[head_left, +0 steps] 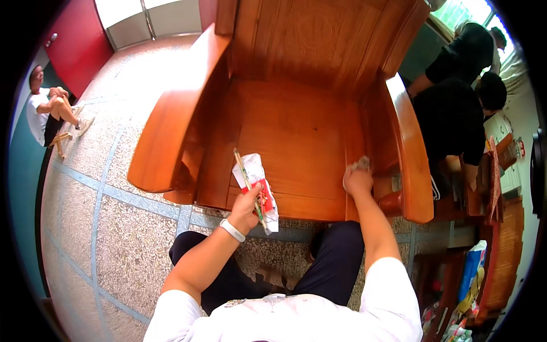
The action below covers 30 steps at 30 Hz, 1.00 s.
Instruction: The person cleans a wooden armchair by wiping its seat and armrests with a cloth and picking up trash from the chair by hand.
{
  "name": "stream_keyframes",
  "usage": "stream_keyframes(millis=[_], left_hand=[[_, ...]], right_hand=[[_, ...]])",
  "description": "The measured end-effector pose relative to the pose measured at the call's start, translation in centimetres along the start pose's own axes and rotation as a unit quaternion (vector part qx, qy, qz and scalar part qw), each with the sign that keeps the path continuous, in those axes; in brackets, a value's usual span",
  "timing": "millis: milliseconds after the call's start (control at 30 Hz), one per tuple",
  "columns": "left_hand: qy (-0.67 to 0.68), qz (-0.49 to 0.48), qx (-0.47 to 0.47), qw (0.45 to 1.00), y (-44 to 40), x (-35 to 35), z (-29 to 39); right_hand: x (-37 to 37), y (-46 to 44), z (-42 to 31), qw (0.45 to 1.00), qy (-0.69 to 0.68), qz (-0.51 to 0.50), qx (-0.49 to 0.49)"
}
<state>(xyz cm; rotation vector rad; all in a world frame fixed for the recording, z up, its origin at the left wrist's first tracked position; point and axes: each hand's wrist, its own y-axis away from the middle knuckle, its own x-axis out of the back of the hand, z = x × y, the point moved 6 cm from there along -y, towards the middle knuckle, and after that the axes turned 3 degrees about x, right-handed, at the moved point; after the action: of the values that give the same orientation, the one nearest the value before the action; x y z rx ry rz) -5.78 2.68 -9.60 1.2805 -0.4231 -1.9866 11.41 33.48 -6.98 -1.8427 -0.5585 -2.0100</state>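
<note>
In front of me stands a large wooden armchair with a broad seat and curved armrests. My left hand, with a white band on its wrist, is closed on a red-and-white packet that looks like paper or thin plastic. A thin greenish stick lies along the packet in the same grip. Over the right side of the seat, near the armrest, my right hand is closed on a small greyish crumpled wad, perhaps cloth. Its fingertips are partly hidden.
At the far left a person sits on a low wooden stool near a red door. Two people in black bend over at the right. Packaged items lie at lower right. The floor is speckled stone.
</note>
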Motion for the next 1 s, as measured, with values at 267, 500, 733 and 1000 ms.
stream_keyframes(millis=[267,500,733,1000], left_hand=[[-0.001,0.011,-0.018,1.0,-0.1,0.4,-0.3],[0.013,0.039,0.019,0.999,0.5,0.9,-0.7],[0.048,0.01,0.054,0.997,0.4,1.9,-1.2],[0.018,0.003,0.042,0.999,-0.1,1.6,-0.9]], right_hand=[[-0.5,6.2,0.8,0.999,-0.035,-0.001,0.014],[-1.2,6.8,2.6,0.999,-0.023,0.037,0.024],[-0.4,4.5,2.6,0.999,-0.02,0.029,0.02],[-1.7,2.9,1.8,0.993,-0.028,0.115,0.026]])
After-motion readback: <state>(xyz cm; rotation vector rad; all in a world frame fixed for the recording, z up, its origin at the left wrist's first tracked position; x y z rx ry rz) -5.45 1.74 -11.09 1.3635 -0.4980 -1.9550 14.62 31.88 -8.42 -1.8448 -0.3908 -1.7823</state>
